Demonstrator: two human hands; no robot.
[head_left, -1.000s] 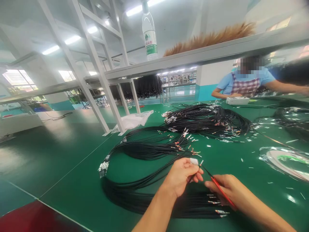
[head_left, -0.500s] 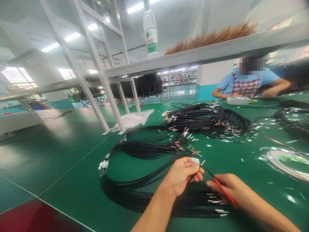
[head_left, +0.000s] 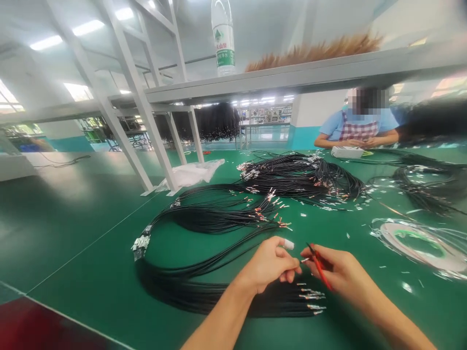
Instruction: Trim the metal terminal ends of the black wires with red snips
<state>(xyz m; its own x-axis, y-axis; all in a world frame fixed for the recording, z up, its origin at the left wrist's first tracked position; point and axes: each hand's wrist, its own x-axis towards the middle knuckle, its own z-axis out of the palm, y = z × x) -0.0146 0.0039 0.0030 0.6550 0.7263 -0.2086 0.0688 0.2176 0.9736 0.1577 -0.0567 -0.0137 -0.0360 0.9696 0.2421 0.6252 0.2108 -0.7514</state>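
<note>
My left hand (head_left: 275,265) is closed in a pinch on the end of a black cable, with a pale tip (head_left: 304,260) sticking out past the fingers. A white wrap (head_left: 288,244) covers one fingertip. Close by, my right hand (head_left: 335,267) grips a red-handled tool with dark pointed tips (head_left: 321,270); its thumb and finger come up to the pale cable tip. Whether they pinch it is hard to see. Under my left forearm runs a bundle of black cables (head_left: 175,289), whose stripped or terminated ends (head_left: 314,295) lie below my hands.
Another cable bundle (head_left: 204,221) curves behind, and a larger pile (head_left: 292,175) lies farther back. At right is a pale coil (head_left: 419,245). A metal rack (head_left: 146,109) carries a bottle (head_left: 223,43). A co-worker (head_left: 359,129) sits opposite. Scraps litter the green table (head_left: 365,311).
My right hand has come up and left to the cable tip, and the tool has turned more upright. The whole view has shifted slightly. The co-worker's hands have come together.
</note>
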